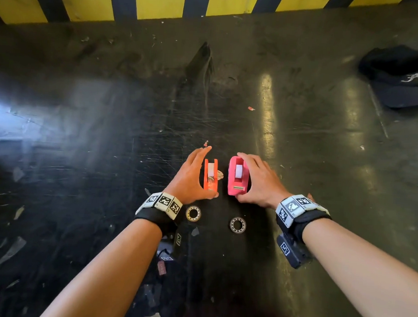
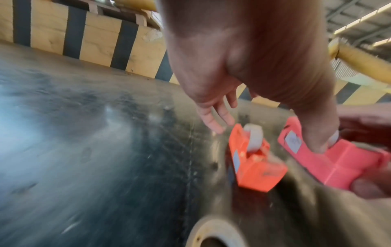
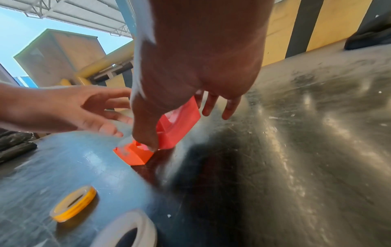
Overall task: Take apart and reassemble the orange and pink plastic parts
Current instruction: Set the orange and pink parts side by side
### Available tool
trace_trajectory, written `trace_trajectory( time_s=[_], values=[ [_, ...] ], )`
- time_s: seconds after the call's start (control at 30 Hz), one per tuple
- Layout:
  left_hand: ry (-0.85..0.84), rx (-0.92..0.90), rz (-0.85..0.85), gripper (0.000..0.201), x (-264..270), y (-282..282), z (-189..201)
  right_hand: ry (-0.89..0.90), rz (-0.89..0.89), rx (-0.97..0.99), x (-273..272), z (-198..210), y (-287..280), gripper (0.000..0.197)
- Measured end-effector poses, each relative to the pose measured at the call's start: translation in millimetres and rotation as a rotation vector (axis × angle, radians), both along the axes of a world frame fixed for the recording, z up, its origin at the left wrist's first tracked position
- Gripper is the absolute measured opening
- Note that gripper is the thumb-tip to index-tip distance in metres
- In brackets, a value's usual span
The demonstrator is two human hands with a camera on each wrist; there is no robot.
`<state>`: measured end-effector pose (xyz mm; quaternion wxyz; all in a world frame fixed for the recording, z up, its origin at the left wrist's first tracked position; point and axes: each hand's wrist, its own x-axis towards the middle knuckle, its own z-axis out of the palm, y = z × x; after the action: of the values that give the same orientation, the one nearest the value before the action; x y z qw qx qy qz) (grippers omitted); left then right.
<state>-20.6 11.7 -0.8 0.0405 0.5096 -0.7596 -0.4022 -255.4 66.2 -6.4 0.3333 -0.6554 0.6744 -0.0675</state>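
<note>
An orange tape dispenser (image 1: 210, 182) and a pink tape dispenser (image 1: 235, 184) stand side by side on the dark floor, each with a white roll in it. My left hand (image 1: 206, 171) hovers at the orange one's left side; its spread, straight fingers (image 2: 213, 120) stay clear of the orange dispenser (image 2: 253, 167). My right hand (image 1: 249, 177) cups the pink one's right side. Its thumb (image 3: 146, 133) touches the near end of the pink dispenser (image 3: 180, 128), and its fingers reach straight past the far end.
Two loose tape rolls (image 1: 193, 207) (image 1: 238, 218) lie flat just in front of my wrists. A dark cap (image 1: 398, 78) sits far right. A yellow and black striped wall (image 1: 163, 3) bounds the far side. Small scraps litter the floor.
</note>
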Motion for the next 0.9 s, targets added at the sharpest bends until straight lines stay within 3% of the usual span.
trace_trajectory(
  time_s=[0.1,0.17,0.4,0.9],
  values=[
    [0.040,-0.139,-0.017,0.073,-9,-1,23,-0.057,0.010,-0.037,1,11,4,0.123],
    [0.046,-0.199,-0.044,0.054,-20,1,39,-0.079,0.014,-0.060,4,19,8,0.124],
    [-0.064,-0.293,-0.176,0.053,-36,13,58,-0.039,0.032,-0.125,8,38,19,0.123],
    [0.069,-0.225,-0.084,0.042,-16,3,63,0.098,-0.006,0.036,1,5,-7,0.125]
  ],
)
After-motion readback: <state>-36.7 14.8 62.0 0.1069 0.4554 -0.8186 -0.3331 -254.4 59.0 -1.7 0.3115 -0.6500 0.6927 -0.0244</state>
